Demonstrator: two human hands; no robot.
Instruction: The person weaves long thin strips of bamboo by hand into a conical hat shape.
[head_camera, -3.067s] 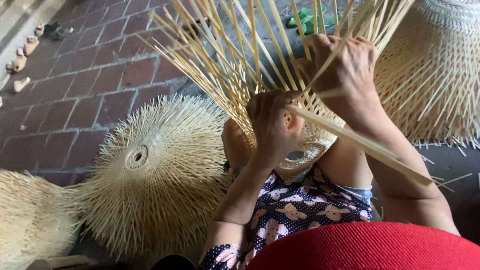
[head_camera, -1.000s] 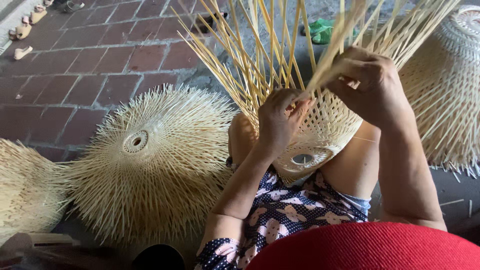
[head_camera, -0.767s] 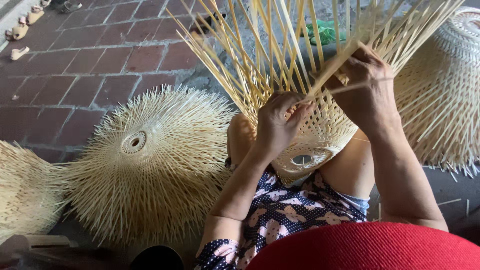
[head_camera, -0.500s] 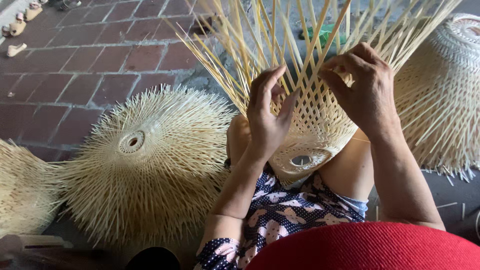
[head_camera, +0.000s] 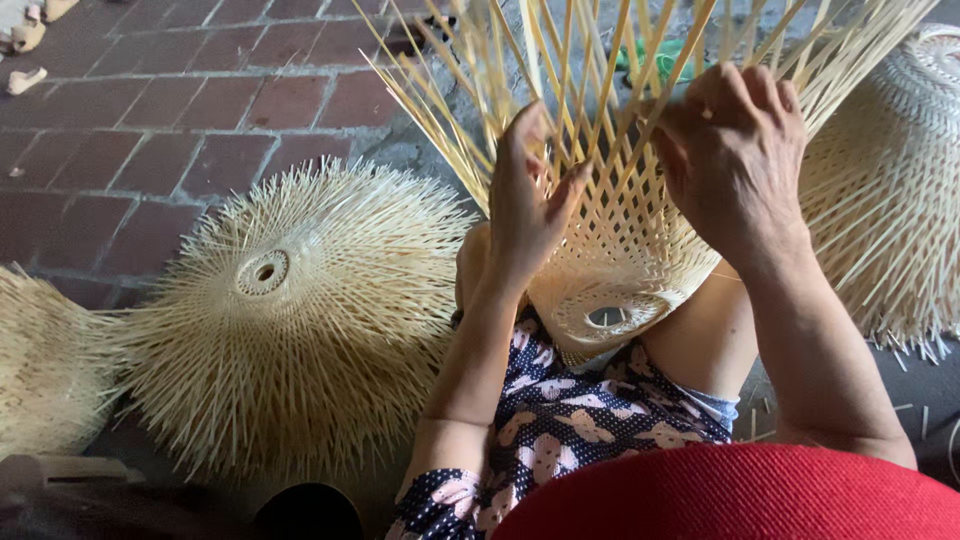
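We find a half-woven bamboo basket (head_camera: 620, 250) resting against the person's knees, its ringed base toward the lap and its loose strips (head_camera: 600, 70) fanning up and away. The left hand (head_camera: 525, 205) lies on the woven wall with fingers extended and slightly spread, pressing the lattice rather than closing on a strip. The right hand (head_camera: 735, 150) is curled over the upper edge of the weave; its fingers are bent inward among the strips, but we cannot tell which strip they pinch, as the fingertips are hidden.

In our judgement the work stands near the midpoint: the base ring and the lattice below the fingers are complete, while everything above the fingers stands unwoven.

Left of the left hand a bristling bamboo piece (head_camera: 290, 310) lies on the brick floor (head_camera: 180, 110). Right of the right hand another basket (head_camera: 890, 200) stands.
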